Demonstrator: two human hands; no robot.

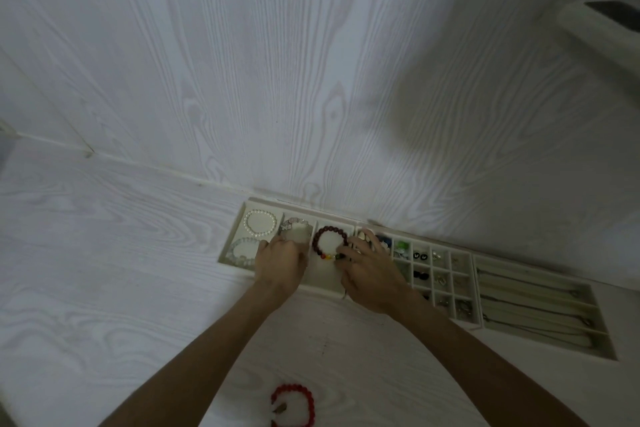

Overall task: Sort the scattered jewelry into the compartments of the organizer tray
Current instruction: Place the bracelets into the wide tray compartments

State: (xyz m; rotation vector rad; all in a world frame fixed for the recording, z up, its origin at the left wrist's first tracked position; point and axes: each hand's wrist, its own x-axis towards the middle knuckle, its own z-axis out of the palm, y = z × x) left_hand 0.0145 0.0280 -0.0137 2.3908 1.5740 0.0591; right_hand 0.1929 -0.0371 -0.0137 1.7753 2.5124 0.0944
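Observation:
A cream organizer tray lies against the wall, with a white pearl bracelet and a pale clear-bead bracelet in its left compartments. My left hand is curled over the middle compartment, touching a clear crystal bracelet. A dark red bead bracelet with coloured beads lies in the compartment to the right. My right hand pinches it at its lower right end. A bright red bead bracelet lies loose on the table near me.
A small-cell tray to the right holds earrings and small pieces. Further right, a long-slot tray holds thin chains. A white wood-grain wall rises just behind the trays. A pale object juts out at the top right.

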